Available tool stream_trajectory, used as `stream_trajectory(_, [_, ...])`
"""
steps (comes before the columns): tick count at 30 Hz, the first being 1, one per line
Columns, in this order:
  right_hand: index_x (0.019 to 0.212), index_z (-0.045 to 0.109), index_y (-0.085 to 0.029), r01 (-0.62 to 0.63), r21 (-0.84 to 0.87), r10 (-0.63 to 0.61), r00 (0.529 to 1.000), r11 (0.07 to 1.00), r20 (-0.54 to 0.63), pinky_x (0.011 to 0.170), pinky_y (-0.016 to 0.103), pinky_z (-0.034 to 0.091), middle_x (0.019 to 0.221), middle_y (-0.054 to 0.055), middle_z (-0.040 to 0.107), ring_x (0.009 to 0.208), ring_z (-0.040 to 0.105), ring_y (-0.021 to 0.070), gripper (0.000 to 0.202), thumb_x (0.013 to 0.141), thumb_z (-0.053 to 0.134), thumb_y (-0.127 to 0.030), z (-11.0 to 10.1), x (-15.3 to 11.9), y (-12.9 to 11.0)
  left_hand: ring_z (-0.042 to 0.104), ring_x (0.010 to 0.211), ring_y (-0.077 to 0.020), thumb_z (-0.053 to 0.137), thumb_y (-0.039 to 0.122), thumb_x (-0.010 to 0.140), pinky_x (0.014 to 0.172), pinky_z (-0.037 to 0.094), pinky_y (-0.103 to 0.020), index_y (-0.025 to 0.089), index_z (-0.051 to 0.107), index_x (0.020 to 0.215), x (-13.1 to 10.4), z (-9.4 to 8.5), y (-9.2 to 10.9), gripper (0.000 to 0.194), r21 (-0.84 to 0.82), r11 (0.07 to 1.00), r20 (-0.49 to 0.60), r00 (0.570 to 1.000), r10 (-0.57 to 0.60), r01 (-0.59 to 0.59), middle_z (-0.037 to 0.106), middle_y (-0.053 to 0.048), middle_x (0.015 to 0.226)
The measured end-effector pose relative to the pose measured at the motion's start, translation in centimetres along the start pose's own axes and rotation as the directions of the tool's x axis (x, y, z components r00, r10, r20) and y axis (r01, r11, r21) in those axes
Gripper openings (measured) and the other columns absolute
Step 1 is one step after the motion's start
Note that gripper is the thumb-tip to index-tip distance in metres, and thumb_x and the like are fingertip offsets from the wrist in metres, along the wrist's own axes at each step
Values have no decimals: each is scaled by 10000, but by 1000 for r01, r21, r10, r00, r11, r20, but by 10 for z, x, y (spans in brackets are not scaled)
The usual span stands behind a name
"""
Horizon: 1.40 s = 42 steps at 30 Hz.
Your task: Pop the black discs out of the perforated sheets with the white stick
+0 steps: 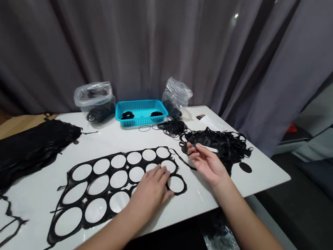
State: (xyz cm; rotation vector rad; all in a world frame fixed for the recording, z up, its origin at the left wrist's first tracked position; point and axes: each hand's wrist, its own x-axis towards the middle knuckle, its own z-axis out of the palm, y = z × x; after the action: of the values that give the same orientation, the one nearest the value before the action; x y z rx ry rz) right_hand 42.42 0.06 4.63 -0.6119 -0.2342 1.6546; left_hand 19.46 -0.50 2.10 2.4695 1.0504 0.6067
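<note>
Partway, judging by thin black rings (175,128) loose right of centre and a thick black stack (22,148) at left, with left fingers (157,175) loosely spread on the centre's perforated black sheet (84,217), right fingers (192,154) pinching a slim white tool (209,148).

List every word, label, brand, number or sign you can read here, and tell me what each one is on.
No readable text anywhere.
White sheet at the back right of the table: any print is too small and blurred to read.
Slim white tool in the right hand: too small to tell if it is marked.
Blue basket and clear bags: no lettering visible.
</note>
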Motion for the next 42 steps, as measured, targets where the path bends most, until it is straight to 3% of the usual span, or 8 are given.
stream_trajectory(4, [759, 597, -203, 34, -81, -35, 999, 996, -11, 575, 178, 544, 969, 44, 690, 765, 616, 105, 211, 725, 769, -86, 4, 6, 4, 390, 1419, -339, 571, 510, 950, 1124, 341, -550, 185, 439, 1463, -33, 16, -2, 622, 315, 922, 75, 974, 212, -225, 453, -133, 1524])
stream_trajectory(8, [726, 627, -186, 85, -383, -70, 996, 920, 52, 618, 180, 498, 862, 15, 689, 680, 567, 78, 194, 705, 818, -157, 12, 15, 25, 383, 1429, -321, 534, 534, 963, 1119, 376, -505, 172, 398, 1488, -39, 11, -5, 652, 366, 896, 84, 968, 238, -252, 438, -135, 1535])
stream_trajectory(13, [736, 642, -186, 199, -822, -10, 973, 533, 230, 708, 266, 469, 865, 23, 698, 756, 591, 134, 132, 773, 752, -249, 8, 25, 50, 542, 1295, -339, 461, 431, 1012, 1043, 468, -454, 54, 538, 1341, -56, 12, -9, 506, 484, 863, -78, 976, 205, -143, 592, -212, 1368])
stream_trajectory(16, [768, 651, -190, 297, -919, 56, 945, 261, 321, 785, 313, 466, 892, 32, 708, 831, 623, 173, 80, 817, 683, -244, 9, 26, 58, 566, 1264, -342, 439, 409, 1022, 1049, 467, -461, 32, 562, 1303, -65, 15, -11, 487, 507, 853, -96, 974, 203, -128, 619, -211, 1332])
stream_trajectory(18, [757, 641, -191, 338, -926, 76, 932, 169, 355, 803, 322, 465, 887, 32, 710, 848, 635, 181, 82, 823, 663, -232, 10, 26, 62, 548, 1283, -343, 442, 412, 1022, 1061, 458, -467, 29, 551, 1319, -68, 16, -12, 497, 500, 857, -88, 976, 198, -129, 603, -205, 1358])
stream_trajectory(26, [737, 615, -204, 399, -916, 100, 911, 38, 401, 828, 347, 461, 870, 31, 691, 868, 622, 192, 116, 843, 648, -236, 13, 24, 68, 543, 1282, -342, 444, 385, 1023, 1075, 429, -495, 32, 550, 1324, -69, 15, -9, 476, 448, 886, -97, 979, 181, -119, 597, -198, 1369])
stream_trajectory(36, [734, 604, -213, 387, -922, 100, 916, 36, 388, 819, 354, 458, 879, 31, 680, 863, 609, 196, 126, 850, 642, -245, 15, 23, 69, 526, 1306, -312, 401, 393, 1036, 1138, 332, -504, 91, 564, 1332, -68, 17, -5, 453, 375, 926, -125, 987, 105, -51, 618, -151, 1359])
stream_trajectory(42, [802, 595, -225, 509, -852, 111, 860, -119, 498, 848, 365, 447, 911, 45, 662, 911, 591, 214, 116, 917, 576, -215, 11, 14, 73, 532, 1297, -303, 381, 386, 1042, 1127, 323, -493, 92, 569, 1327, -68, 18, -6, 451, 379, 924, -131, 985, 110, -53, 634, -140, 1340])
